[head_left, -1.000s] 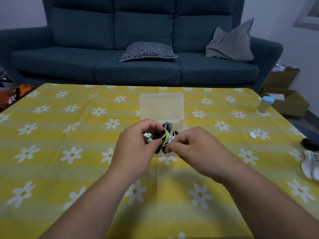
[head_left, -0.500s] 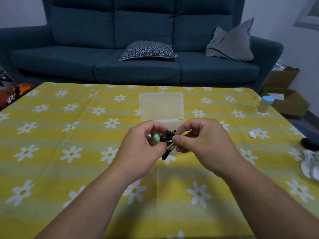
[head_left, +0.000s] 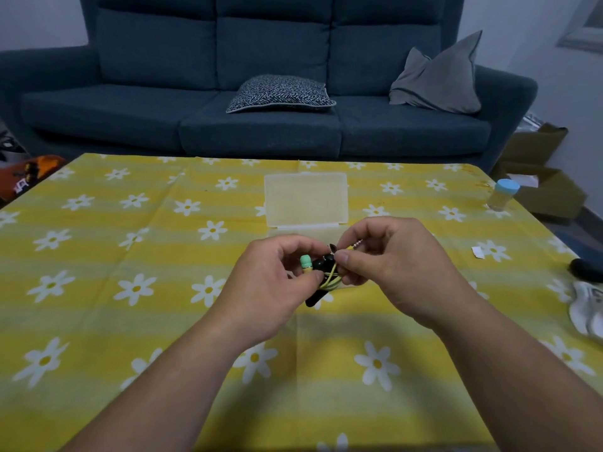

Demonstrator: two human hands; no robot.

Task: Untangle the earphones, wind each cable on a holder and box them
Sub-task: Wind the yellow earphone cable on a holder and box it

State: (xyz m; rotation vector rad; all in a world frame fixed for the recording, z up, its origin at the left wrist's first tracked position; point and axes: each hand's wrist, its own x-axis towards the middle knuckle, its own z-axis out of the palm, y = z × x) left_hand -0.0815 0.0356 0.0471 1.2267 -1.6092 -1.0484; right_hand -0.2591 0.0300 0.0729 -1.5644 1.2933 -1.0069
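Open box (head_left: 306,197) is blocking the table's (head_left: 98,256) centre toward the far edge. Jar (head_left: 502,195), paper scrap (head_left: 477,252), black object (head_left: 587,270) and white item (head_left: 587,311) are crowding the right edge. Left half is lying open.

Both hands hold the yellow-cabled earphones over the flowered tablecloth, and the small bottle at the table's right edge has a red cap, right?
Not quite: the head view shows the small bottle has a light blue cap, not red. The rest holds: the left hand and right hand both hold the yellow-cabled earphones over the flowered tablecloth, with the bottle at the table's right edge.
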